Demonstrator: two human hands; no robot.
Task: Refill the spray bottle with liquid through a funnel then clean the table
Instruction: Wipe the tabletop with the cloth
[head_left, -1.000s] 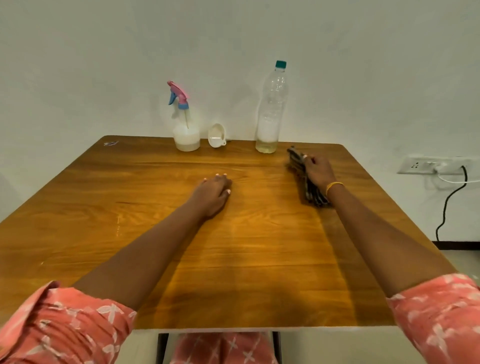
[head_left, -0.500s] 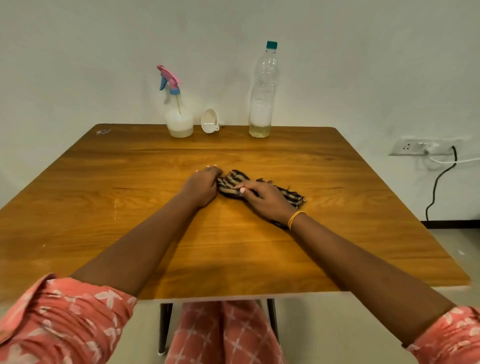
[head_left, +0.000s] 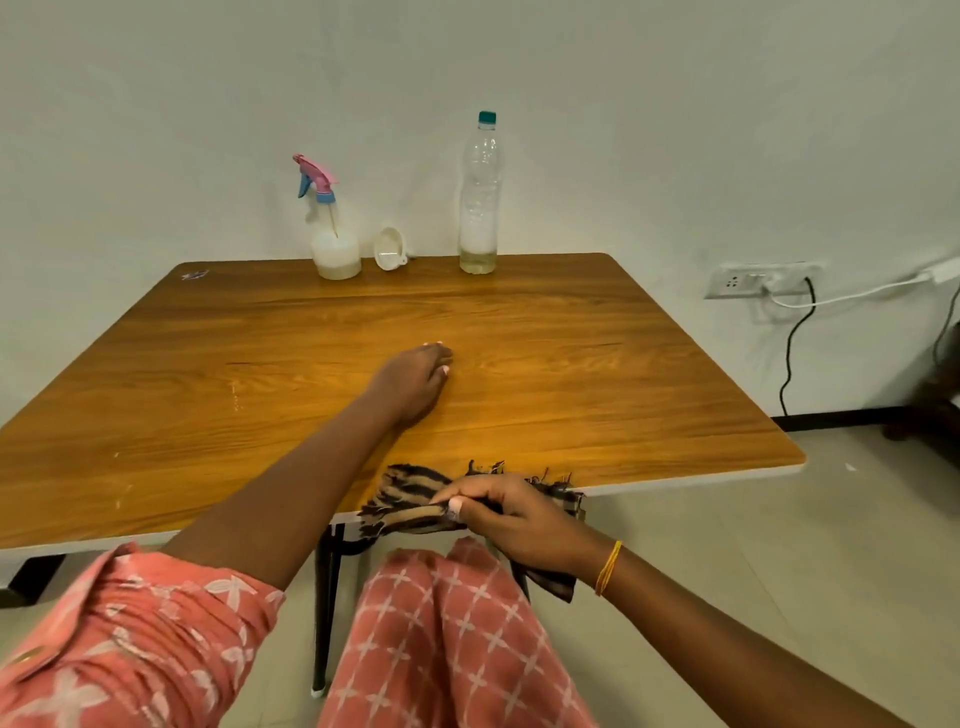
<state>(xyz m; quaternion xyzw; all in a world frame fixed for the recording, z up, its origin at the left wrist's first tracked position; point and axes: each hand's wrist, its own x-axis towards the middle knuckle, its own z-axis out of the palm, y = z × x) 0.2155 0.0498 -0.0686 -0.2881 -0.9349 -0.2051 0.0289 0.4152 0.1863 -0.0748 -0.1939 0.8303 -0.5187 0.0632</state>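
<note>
A brown striped cloth (head_left: 402, 499) hangs over the near edge of the wooden table (head_left: 597, 364), gripped by my right hand (head_left: 511, 517). My left hand (head_left: 415, 382) rests palm down on the table's middle, fingers loosely curled, holding nothing. At the far edge stand a spray bottle (head_left: 332, 234) with a pink and blue trigger head, a white funnel (head_left: 389, 249) lying on its side, and a tall clear plastic bottle (head_left: 480, 197) with a green cap and a little liquid at the bottom.
A white wall runs right behind the table. A wall socket (head_left: 758, 280) with a black and a white cable sits at the right. A small scrap (head_left: 195, 274) lies at the far left corner. Tiled floor shows below the table.
My right hand has dragged the cloth from the far right of the table across the middle to the near edge. The left hand has stayed roughly in place. The camera tilted down.
</note>
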